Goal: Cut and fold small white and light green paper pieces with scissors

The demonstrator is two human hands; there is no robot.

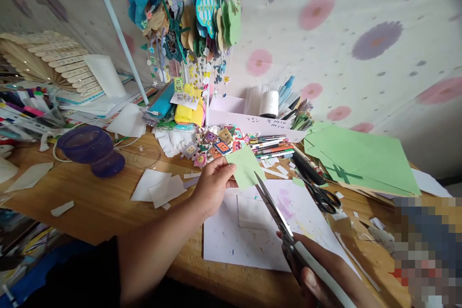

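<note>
A small square of light green paper is pinched at its left edge between the thumb and fingers of my left hand. My right hand is wrapped round the handles of a pair of scissors. Their blades are slightly apart, and the tips reach the green paper's right edge; I cannot tell whether they touch it. Under both lies a large white sheet with purple and yellow smudges. A smaller white piece of paper rests on that sheet.
Small coloured cards and several pens lie behind my hands. Black-handled scissors and green paper sheets are at the right. A purple cup-shaped container stands left, near white scraps. Paper crafts hang above.
</note>
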